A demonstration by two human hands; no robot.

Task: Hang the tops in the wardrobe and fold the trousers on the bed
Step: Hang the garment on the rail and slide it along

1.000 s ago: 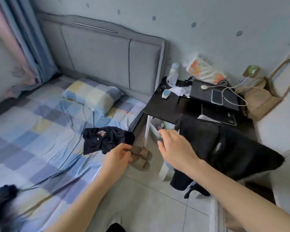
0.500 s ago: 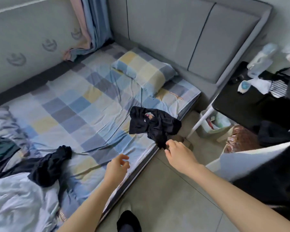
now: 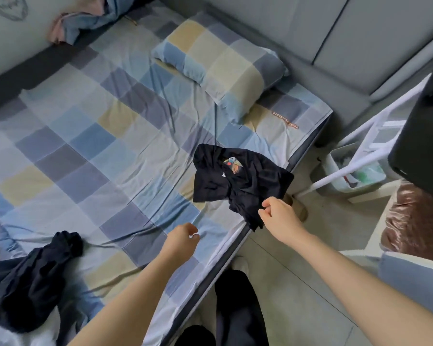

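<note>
A crumpled black top [image 3: 238,181] with a small coloured print lies at the near edge of the bed [image 3: 90,136], one corner hanging over the side. My right hand [image 3: 280,217] pinches that hanging corner. My left hand [image 3: 181,239] hovers over the checked sheet to the left of it, fingers curled and holding nothing. A second dark garment [image 3: 33,278] lies bunched at the lower left of the bed; I cannot tell whether it is a top or trousers. No wardrobe is in view.
A checked pillow [image 3: 220,61] lies by the grey padded headboard [image 3: 335,31]. To the right stand a black side table [image 3: 425,136] on white legs, a bin [image 3: 348,171] beneath it and a brown shiny cushion [image 3: 413,221]. The tiled floor runs along the bed.
My view has swung left and down from the side table to the bed. My right hand has reached the black top's hanging corner and closed on it. The left hand has let go and drifted left.
</note>
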